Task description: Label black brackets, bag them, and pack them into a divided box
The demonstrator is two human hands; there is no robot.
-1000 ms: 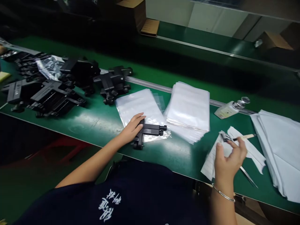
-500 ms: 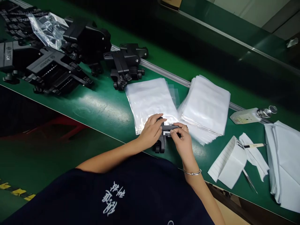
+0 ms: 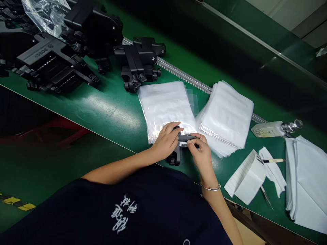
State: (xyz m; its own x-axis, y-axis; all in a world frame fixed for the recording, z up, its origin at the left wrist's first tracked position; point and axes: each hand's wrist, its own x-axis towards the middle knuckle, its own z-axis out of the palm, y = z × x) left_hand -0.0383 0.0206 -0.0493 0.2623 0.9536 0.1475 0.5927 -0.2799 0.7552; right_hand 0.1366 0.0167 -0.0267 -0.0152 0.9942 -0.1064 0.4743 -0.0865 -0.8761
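A black plastic bracket [image 3: 176, 157] with a knob at its lower end lies at the front edge of the bench, partly covered by my hands. My left hand [image 3: 165, 144] grips its left side, fingers curled over the top. At the bracket's right end, my right hand [image 3: 201, 151] is closed, thumb against the face and fingers behind. A small white label [image 3: 183, 144] shows on the bracket beside my right thumb. Just behind lies a stack of clear plastic bags [image 3: 166, 105], and a second bag stack [image 3: 226, 114] is to its right.
Several black brackets stand on the green bench [image 3: 102, 112], with a nearer pair [image 3: 138, 61] by the metal rail. To the right are a bottle with a metal top [image 3: 270, 129], folded paper [image 3: 249, 180], a pen-like tool [image 3: 274, 160], tweezers [image 3: 267, 197] and white sheets [image 3: 306, 180].
The camera view has shifted slightly, so the bench items sit a little differently in the picture. Both hands keep nearly the same hold on the bracket.
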